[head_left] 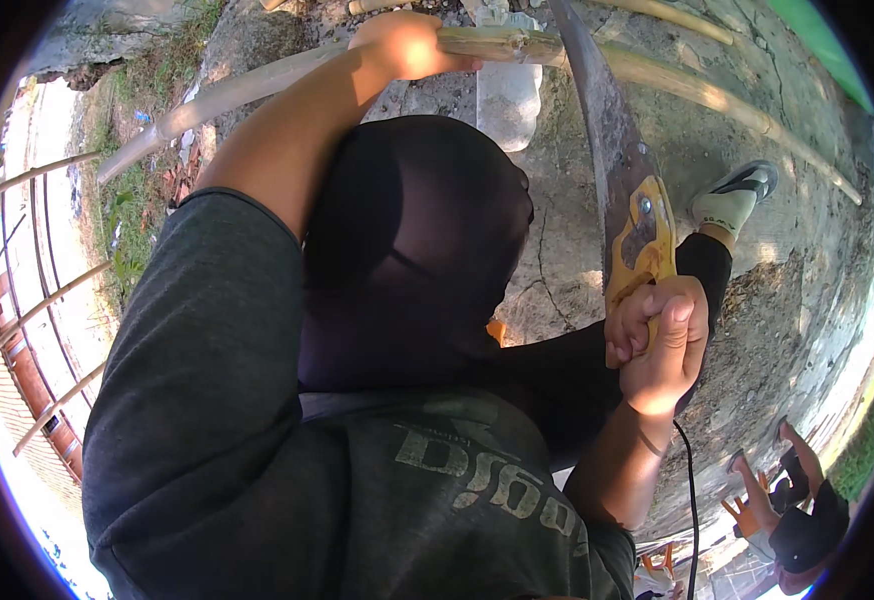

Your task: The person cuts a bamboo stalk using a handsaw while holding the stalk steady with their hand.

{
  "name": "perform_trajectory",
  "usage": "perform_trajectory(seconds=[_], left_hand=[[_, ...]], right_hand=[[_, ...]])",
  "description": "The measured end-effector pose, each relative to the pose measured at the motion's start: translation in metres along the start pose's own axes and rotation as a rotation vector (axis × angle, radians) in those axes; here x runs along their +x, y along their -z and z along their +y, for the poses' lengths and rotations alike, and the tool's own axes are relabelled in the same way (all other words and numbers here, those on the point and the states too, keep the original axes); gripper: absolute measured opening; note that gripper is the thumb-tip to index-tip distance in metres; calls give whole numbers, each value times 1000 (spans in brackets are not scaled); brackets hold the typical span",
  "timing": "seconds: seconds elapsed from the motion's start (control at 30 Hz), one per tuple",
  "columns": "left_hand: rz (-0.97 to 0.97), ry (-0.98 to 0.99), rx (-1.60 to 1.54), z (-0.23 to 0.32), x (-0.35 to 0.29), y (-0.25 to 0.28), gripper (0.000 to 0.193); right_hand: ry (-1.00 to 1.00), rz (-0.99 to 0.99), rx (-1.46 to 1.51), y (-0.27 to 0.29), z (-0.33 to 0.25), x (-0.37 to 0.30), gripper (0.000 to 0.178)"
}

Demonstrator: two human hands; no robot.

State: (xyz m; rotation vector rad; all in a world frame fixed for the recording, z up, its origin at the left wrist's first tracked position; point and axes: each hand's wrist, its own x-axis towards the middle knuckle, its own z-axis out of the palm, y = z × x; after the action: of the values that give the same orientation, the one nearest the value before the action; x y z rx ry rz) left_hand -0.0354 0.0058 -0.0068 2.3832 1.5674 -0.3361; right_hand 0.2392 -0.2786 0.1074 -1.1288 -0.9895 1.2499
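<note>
A long bamboo pole [727,100] runs from left to right across the top of the head view. My left hand [407,45] is wrapped round it, left of the middle. In my right hand [662,340] is the yellow handle of a handsaw [622,140]. Its grey blade points up and away from me and crosses the pole right of a node. Whether the teeth have cut into the bamboo cannot be made out. Under the pole by the blade lies a pale, block-like object [509,105], partly hidden. My bent knee, in dark cloth, sits just below the left hand.
Cracked concrete [557,230] spreads under the work, with another bamboo piece [672,18] at the far edge. My sandalled foot [732,200] stands to the right. A black cord [694,500] hangs near my right forearm. Another person [807,530] is at the lower right.
</note>
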Motion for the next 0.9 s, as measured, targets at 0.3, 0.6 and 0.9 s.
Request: perform_trajectory(seconds=[0.3, 0.6, 0.9], left_hand=[[65, 28, 19, 7, 1, -15, 82], [116, 44, 18, 5, -7, -14, 88], [-84, 60, -33, -3, -1, 12, 86]], right_hand=[[-137, 84, -6, -14, 28, 81, 34], [-77, 78, 32, -11, 15, 47, 35], [5, -1, 6, -16, 16, 26, 35]])
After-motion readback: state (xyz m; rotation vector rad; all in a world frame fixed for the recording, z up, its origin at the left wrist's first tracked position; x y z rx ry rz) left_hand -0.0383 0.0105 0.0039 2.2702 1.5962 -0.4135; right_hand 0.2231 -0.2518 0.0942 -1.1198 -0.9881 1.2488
